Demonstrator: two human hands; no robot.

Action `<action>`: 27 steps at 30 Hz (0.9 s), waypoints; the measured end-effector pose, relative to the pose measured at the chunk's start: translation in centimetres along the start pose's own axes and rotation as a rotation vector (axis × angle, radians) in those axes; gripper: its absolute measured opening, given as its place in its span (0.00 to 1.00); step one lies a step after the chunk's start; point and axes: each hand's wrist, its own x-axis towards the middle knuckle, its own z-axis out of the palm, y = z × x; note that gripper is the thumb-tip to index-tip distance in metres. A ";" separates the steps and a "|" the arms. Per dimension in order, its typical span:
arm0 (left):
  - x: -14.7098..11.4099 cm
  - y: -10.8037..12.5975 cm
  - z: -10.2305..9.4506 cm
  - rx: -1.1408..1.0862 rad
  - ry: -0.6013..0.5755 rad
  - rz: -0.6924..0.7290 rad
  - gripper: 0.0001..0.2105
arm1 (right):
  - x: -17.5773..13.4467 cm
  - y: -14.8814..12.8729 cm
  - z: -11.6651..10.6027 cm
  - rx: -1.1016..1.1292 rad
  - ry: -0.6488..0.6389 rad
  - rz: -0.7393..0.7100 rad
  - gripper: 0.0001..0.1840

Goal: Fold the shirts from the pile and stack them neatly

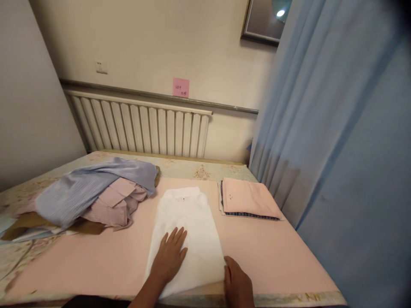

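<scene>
A white collared shirt point(201, 239), folded into a long panel, lies in front of me with its collar pointing away. My left hand point(170, 256) rests flat on the shirt's left half, fingers stretched out. At the lower right edge of the shirt, my right hand point(237, 280) is closed with its fingers curled at the cloth's border; its fingertips are partly hidden. Under the shirt is a pink cloth point(266, 256) spread over the bed.
A loose heap on the left holds a light blue ribbed garment point(83, 188) and a pale pink garment point(112, 203). To the right lies a folded stack topped by a peach garment point(248, 196). A blue curtain point(334, 149) hangs along the right; a radiator point(144, 128) stands behind.
</scene>
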 end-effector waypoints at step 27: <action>-0.1 0.1 -0.1 -0.027 0.012 -0.004 0.25 | 1.5 -1.1 -2.4 0.107 0.107 0.111 0.19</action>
